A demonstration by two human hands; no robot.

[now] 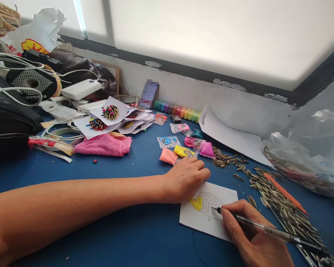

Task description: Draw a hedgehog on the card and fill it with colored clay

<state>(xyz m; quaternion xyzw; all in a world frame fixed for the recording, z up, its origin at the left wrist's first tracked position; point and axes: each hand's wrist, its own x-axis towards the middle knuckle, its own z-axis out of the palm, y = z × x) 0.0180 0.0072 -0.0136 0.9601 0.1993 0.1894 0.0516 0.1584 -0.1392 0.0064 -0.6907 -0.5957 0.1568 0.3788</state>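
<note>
The right hand (256, 246) is pinching a pen (269, 230) near its tip, thumb and fingers closing firmly around the barrel. The tip is pointing into a rounded outline (215, 200) filled with rows of small marks; whether it is quite touching is hard to tell. A yellow patch (197, 203) is covering the outline's left end. All this is lying on a white card (189, 217), flat on the blue worktop (114, 237). The left hand (185, 180) is resting at the card's upper left corner, loosely curled; its fingertips are hidden, so I cannot tell whether that grip is holding anything.

Just beyond the left hand, an orange packet (167, 156) and a yellow packet (184, 151) are lying close to its knuckles. Striped seeds (291, 218) are spreading along the right side, near the writing hand, with an orange stick (285, 193) lying among them.

If the left hand is pressing too lightly, the card could be turning under the pen and the marks straying over the outline. A brushing right hand could be smearing wet ink, and the pen's back end could be knocking seeds about.
</note>
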